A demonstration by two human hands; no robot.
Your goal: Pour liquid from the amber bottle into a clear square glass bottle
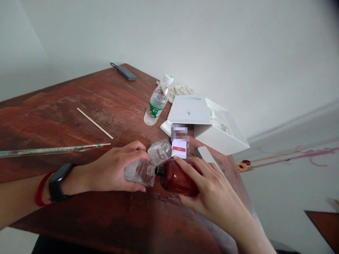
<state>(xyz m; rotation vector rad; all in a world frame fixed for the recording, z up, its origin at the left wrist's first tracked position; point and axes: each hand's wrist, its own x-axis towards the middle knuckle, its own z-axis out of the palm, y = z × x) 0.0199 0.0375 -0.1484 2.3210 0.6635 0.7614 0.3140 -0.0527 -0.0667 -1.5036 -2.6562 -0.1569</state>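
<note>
My left hand (pixel 113 167) is wrapped around a clear square bottle (pixel 137 173) with bubbles inside, tilted towards the right. My right hand (pixel 208 183) grips a reddish-brown bottle (pixel 176 180) lying almost on its side. Its black neck meets the mouth of the clear bottle; whether one sits inside the other I cannot tell. Just behind the two mouths is a second clear square bottle (pixel 157 151), near my right fingertips. Wet drops lie on the wooden table (pixel 106 218) below. Behind my right hand a phone (pixel 179 150) shows a lit screen.
A water bottle (pixel 156 102) with a green label stands behind the hands, beside an open white box (pixel 189 107). One chopstick (pixel 94 123) and a wrapped one (pixel 53 150) lie on the left. A grey device (pixel 125 73) rests at the far edge, and a wall rises behind.
</note>
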